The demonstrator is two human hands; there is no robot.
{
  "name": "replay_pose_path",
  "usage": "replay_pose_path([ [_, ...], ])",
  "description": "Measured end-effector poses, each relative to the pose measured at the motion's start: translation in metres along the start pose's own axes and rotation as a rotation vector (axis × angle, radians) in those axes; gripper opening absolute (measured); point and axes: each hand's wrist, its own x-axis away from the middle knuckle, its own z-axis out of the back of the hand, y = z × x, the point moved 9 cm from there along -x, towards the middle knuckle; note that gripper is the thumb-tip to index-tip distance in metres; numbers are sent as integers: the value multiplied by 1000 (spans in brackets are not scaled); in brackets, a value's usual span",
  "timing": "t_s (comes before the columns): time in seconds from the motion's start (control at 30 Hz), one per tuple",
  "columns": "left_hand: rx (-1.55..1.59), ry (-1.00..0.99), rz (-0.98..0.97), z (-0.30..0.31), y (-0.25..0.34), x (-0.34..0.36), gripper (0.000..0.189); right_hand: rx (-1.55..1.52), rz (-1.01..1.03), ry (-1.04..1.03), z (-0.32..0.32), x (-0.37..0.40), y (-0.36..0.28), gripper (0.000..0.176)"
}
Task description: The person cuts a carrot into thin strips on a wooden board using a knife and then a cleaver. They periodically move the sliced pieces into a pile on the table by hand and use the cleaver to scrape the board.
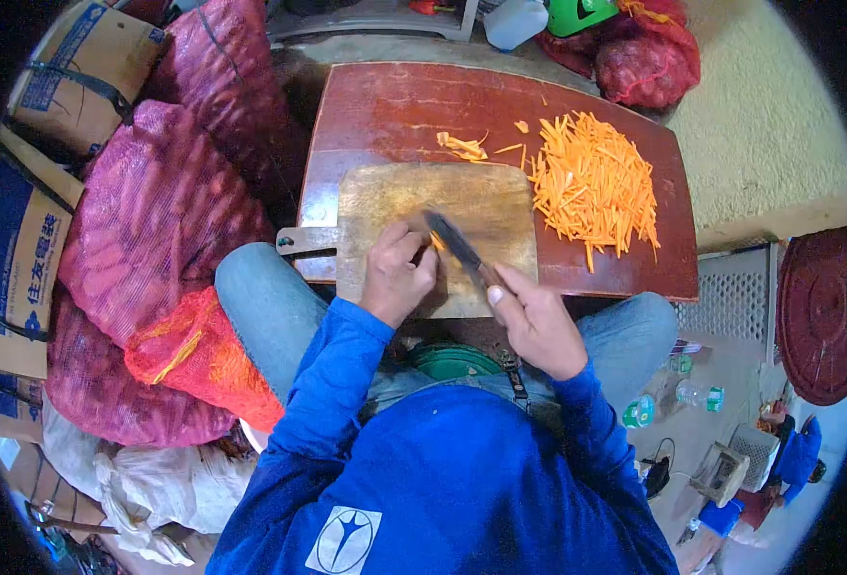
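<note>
My right hand (538,321) is closed around the handle of a kitchen knife (457,243), its dark blade tilted up to the left over a wooden cutting board (486,192). Close beside the blade, the curled fingers of my left hand (397,270) press on a small orange piece of carrot (437,241), mostly hidden by the fingers and blade. To the right of the board lies a large heap of carrot strips (591,187). A few flat carrot slices (463,147) rest just behind the board.
The board lies on a reddish-brown table (395,105). Large red mesh sacks (155,201) and cardboard boxes (83,72) crowd the left side. Another red mesh bag (646,67) sits behind the table. Plastic bottles (697,394) lie on the floor at right, and another person (799,455) is farther off.
</note>
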Motion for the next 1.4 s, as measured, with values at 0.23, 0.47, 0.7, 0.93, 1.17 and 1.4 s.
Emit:
replay_pose_path([
  [0.23,-14,-22,-8,1,7,-1,6,96,-23,183,41,2,54,33],
  [0.47,-124,-97,-89,-13,17,-5,10,121,-60,450,119,14,74,35],
  [0.7,3,-158,-290,-71,88,-32,24,-90,-134,381,100,29,52,36],
  [0.93,-319,-563,-559,-168,111,-16,44,-211,-155,487,121,47,67,35],
  [1.17,-326,-431,-575,-158,118,-19,46,-63,-63,532,112,41,88,36],
  [1.4,-335,-362,-471,-145,96,-55,37,-125,-54,544,117,45,91,36],
])
